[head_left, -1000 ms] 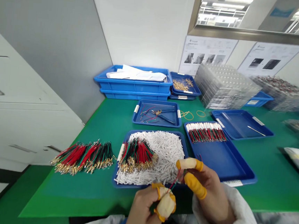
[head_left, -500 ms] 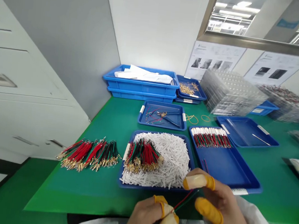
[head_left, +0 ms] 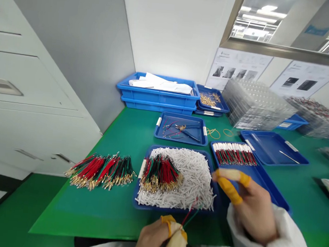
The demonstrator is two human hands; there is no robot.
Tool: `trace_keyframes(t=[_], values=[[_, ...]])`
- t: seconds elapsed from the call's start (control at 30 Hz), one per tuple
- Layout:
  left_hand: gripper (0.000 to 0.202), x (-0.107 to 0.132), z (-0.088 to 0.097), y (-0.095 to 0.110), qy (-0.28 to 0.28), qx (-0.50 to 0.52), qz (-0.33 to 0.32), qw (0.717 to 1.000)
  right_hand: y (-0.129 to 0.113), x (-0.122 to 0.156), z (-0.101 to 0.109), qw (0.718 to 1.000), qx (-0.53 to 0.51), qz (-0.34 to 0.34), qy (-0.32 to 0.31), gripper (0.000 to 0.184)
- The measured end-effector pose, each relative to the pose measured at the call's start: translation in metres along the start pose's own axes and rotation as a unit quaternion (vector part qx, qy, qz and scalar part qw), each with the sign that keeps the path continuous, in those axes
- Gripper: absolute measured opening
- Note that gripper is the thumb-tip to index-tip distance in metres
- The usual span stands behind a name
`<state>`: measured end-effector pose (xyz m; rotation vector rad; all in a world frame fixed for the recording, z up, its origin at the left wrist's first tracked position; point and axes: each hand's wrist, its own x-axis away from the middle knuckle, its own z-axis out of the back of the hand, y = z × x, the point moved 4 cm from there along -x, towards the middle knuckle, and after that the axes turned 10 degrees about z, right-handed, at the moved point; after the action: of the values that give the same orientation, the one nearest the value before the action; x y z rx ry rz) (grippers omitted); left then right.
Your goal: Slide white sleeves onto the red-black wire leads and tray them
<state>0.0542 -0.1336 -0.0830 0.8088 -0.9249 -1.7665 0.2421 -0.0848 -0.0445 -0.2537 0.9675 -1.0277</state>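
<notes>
My left hand (head_left: 158,240) sits at the bottom edge of the view, its fingertips in yellow finger cots, pinching a thin red and green wire (head_left: 189,217). My right hand (head_left: 251,204), also wearing yellow cots, hangs apart from that wire, over the rim of a long blue tray (head_left: 273,198). Nothing shows in its fingers. A blue tray (head_left: 174,209) in front of me holds a heap of short white tubes (head_left: 196,184), with a bundle of red, green and black wires (head_left: 160,173) lying on top. Finished wires with white ends (head_left: 233,154) line the long tray.
A loose pile of crimped wires (head_left: 99,170) lies on the green bench (head_left: 88,209). Farther back are a tray with pliers (head_left: 188,133), rubber bands (head_left: 213,132), a tray of brass terminals (head_left: 209,100), stacked clear trays (head_left: 258,106) and a blue crate (head_left: 158,96).
My right hand has moved up and right, away from the wire, and its fingers no longer reach toward it. My left hand has dropped slightly. The view has shifted a little.
</notes>
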Motion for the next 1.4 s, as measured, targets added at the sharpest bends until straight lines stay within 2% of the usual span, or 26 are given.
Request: trace_keyframes(t=[0.03,0.1,0.23,0.37,0.57,0.83,0.97,1.07,1.27,1.4], values=[[0.016,0.001,0.001,-0.005,-0.002,-0.001,0.007,1.0,0.006,-0.006,-0.004,0.993,0.101,0.049,-0.043,0.015],[0.012,0.001,0.004,-0.011,0.003,-0.003,0.014,1.0,0.017,-0.016,-0.013,0.976,0.166,0.1,-0.099,0.013],[0.014,0.001,0.008,-0.012,0.024,0.013,0.007,1.0,0.02,-0.027,-0.033,0.947,0.214,0.157,-0.183,0.019],[0.017,0.0,0.008,-0.007,0.042,0.026,-0.008,0.999,0.012,-0.032,-0.043,0.92,0.255,0.192,-0.229,0.019],[0.014,0.0,0.006,-0.009,0.035,0.021,-0.011,0.999,0.014,-0.039,-0.049,0.908,0.275,0.195,-0.25,0.016],[0.014,-0.003,0.007,-0.007,0.057,-0.022,0.024,0.998,0.029,-0.032,-0.035,0.936,0.231,0.13,-0.23,0.008],[0.016,-0.006,0.009,-0.006,0.075,-0.025,0.042,0.996,0.031,-0.028,-0.03,0.942,0.217,0.117,-0.229,0.019],[0.017,-0.005,0.01,-0.005,0.077,-0.027,0.04,0.996,0.025,-0.033,-0.03,0.932,0.232,0.139,-0.241,0.009],[0.018,-0.002,0.013,-0.008,0.084,-0.021,0.026,0.996,0.014,-0.042,-0.042,0.893,0.259,0.233,-0.286,0.018],[0.018,-0.002,0.013,-0.009,0.086,-0.024,0.034,0.995,0.015,-0.041,-0.049,0.877,0.269,0.265,-0.297,0.019]])
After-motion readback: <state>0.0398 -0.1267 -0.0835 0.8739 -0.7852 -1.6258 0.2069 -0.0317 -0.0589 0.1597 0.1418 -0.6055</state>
